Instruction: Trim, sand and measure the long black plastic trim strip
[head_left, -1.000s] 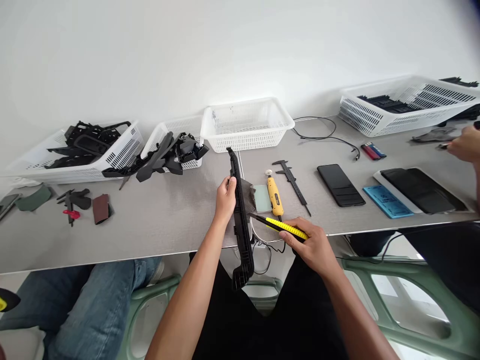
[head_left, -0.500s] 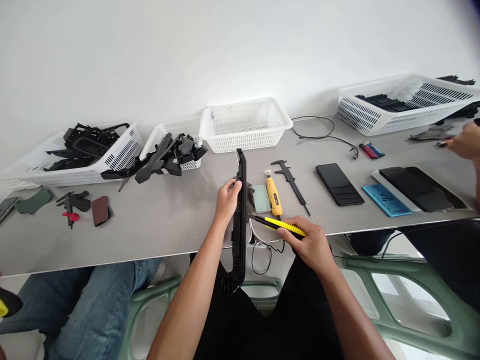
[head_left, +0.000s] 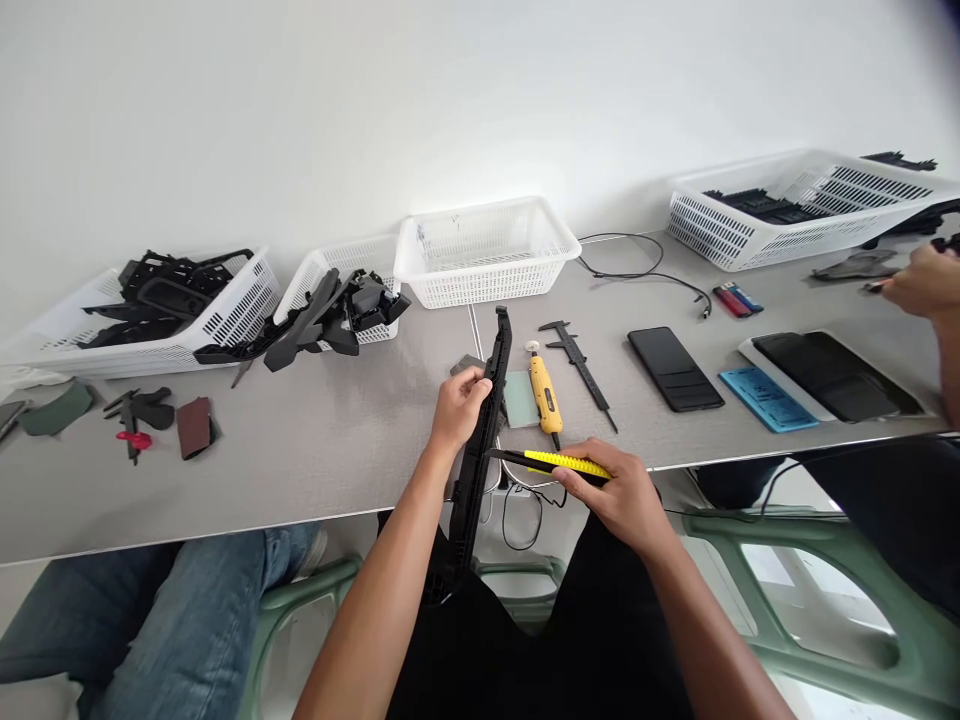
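A long black plastic part (head_left: 474,470) is gripped near its upper end by my left hand (head_left: 460,408), its fingers closed round the edge. It tilts, with its top leaning right and its lower end over my lap. My right hand (head_left: 616,492) is closed round a yellow and black utility knife (head_left: 570,462). The knife's tip points left and meets the middle of the part; whether it touches cannot be made out. Just beyond lie a yellow rotary tool (head_left: 546,398), a pale green sheet (head_left: 520,400) and a dark caliper (head_left: 579,368).
White baskets (head_left: 487,275) stand along the wall, the outer ones holding black plastic parts. A phone (head_left: 675,368), a blue plate (head_left: 768,398) and lighters (head_left: 738,300) lie to the right. Another person's hand (head_left: 919,285) works at far right. Sandpaper pieces (head_left: 196,428) lie left.
The black part has tilted, its top moving right and its lower end left. The knife has come round more level, its tip now at the part's middle.
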